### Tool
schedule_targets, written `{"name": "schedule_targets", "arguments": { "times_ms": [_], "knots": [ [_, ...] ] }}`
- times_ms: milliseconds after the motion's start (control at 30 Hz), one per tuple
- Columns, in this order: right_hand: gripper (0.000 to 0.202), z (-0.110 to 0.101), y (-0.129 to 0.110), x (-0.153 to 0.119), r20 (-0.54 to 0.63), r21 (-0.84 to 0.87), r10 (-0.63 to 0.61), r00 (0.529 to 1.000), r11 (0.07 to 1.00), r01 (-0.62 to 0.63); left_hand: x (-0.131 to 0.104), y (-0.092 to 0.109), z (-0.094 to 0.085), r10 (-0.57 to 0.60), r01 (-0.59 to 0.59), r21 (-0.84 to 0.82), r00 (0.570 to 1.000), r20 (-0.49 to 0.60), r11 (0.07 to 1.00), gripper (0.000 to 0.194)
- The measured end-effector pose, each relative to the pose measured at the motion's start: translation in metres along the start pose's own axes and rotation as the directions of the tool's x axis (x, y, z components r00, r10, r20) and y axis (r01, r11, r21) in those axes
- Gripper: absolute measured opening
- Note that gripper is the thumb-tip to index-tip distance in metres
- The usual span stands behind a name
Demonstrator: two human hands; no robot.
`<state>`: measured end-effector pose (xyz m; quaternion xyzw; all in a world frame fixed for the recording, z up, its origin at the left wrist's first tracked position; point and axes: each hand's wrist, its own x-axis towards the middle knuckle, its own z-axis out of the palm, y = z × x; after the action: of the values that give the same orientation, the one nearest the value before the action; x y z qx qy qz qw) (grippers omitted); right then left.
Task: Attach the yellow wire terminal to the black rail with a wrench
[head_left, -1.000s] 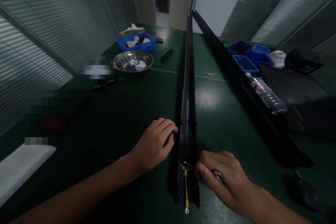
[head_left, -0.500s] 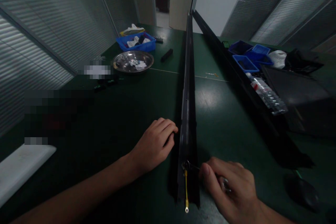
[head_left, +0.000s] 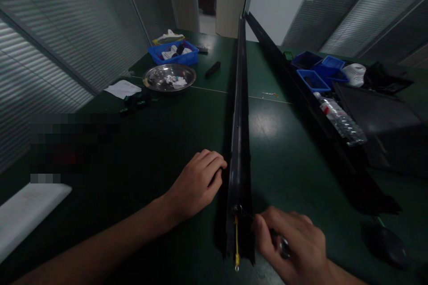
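Observation:
A long black channel (head_left: 238,142) runs away from me down the middle of the green table. Inside its near end lies a short yellow wire (head_left: 237,238) with a ring terminal, beside a small metal fastener. My right hand (head_left: 292,242), right of that end, is closed around a metal tool (head_left: 284,247) whose thin shaft reaches to the fastener; the palm hides most of the tool. My left hand (head_left: 200,180) rests with curled fingers against the channel's left side. Nothing shows in its grip, though the palm side is hidden.
Another black channel (head_left: 301,98) lies on the right, near a plastic bottle (head_left: 344,120), blue bins (head_left: 312,81) and a dark mouse (head_left: 384,245). At the back left are a metal bowl (head_left: 150,87), a blue tray (head_left: 192,57) and a black block (head_left: 212,69). A white object (head_left: 30,213) lies at left.
My right hand has turned a little and shifted slightly down with the tool. The wire's ring end has moved slightly. My left hand stays in place.

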<state>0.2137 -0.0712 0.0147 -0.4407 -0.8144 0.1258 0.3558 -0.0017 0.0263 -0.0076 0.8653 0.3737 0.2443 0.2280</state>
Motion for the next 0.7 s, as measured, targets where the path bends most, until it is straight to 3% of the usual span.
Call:
{"name": "schedule_targets", "arguments": {
  "times_ms": [433,700],
  "knots": [
    [0.03,-0.003,0.006,0.005,0.053,0.026,-0.074,0.996,0.997,0.073,-0.001,-0.001,0.001,-0.003,0.003,-0.014,1.0,-0.002,1.0,0.018],
    [0.028,-0.008,0.018,0.01,0.186,0.177,-0.082,0.979,0.983,0.049,-0.001,-0.002,0.002,0.005,-0.005,-0.014,1.0,-0.003,1.0,0.018]
  ]
}}
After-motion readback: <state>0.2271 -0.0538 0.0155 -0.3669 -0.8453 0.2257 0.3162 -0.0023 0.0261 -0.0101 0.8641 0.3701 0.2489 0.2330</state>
